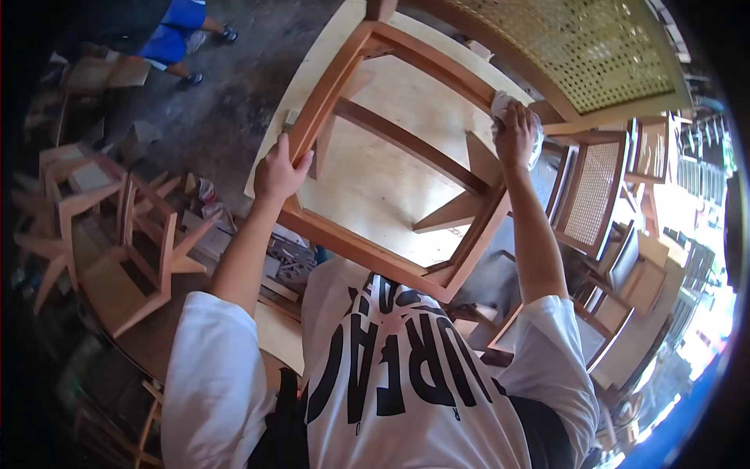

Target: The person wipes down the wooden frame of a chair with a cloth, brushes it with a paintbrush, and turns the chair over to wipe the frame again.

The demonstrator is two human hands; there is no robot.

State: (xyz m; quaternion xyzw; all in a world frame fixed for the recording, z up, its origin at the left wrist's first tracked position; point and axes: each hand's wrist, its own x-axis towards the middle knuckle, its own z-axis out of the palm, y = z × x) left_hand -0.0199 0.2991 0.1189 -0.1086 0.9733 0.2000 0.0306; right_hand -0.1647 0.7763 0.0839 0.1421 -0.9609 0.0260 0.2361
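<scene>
In front of me a wooden chair frame [398,141], its seat open in the middle, stands on a pale plywood board [375,176]. A woven cane backrest [598,55] rises from its far right side. My left hand [280,173] is wrapped round the left rail, thumb on the inner side. On the right rail, my right hand [517,134] presses a white cloth [504,105] against the wood near the backrest. Part of the cloth is hidden under the fingers.
Several unfinished wooden frames [148,227] are piled to my left. More cane-backed chairs [587,187] stand at the right. Another person's legs in blue shorts [173,43] show at the upper left, on the dark floor [242,86].
</scene>
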